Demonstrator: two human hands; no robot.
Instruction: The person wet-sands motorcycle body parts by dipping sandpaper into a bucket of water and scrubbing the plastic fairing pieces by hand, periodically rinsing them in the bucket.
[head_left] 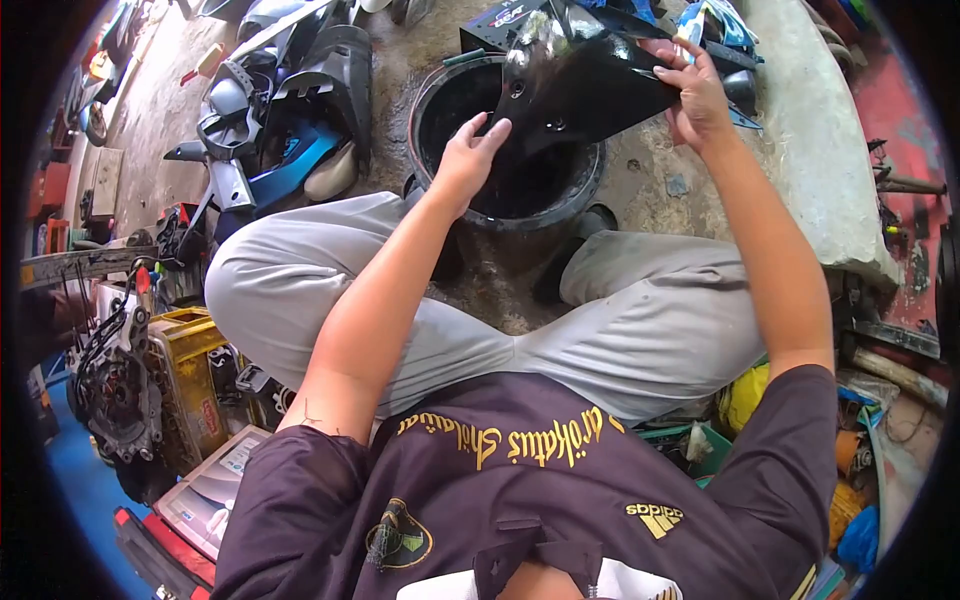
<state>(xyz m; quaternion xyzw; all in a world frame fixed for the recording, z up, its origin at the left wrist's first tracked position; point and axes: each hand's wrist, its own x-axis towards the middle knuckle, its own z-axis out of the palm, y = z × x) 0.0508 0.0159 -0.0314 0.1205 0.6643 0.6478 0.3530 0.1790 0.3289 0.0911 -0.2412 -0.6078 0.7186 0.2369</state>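
A glossy black plastic panel (pixel 590 85) with small holes is held up over a round black bucket (pixel 590 200). My right hand (pixel 692 88) grips the panel's right end, thumb on its face and fingers behind the edge. At the panel's left edge is my left hand (pixel 472 155), its thumb and fingertips against that edge. The bucket stands between my bent legs, and its dark inside is partly hidden by the panel.
Motorcycle body parts, some grey and one blue (pixel 295 165), lie in a pile left of the bucket. A dark box (pixel 490 28) stands behind it. An engine part (pixel 115 385) and a yellow crate (pixel 190 385) are at the left. A pale slab (pixel 815 150) runs along the right.
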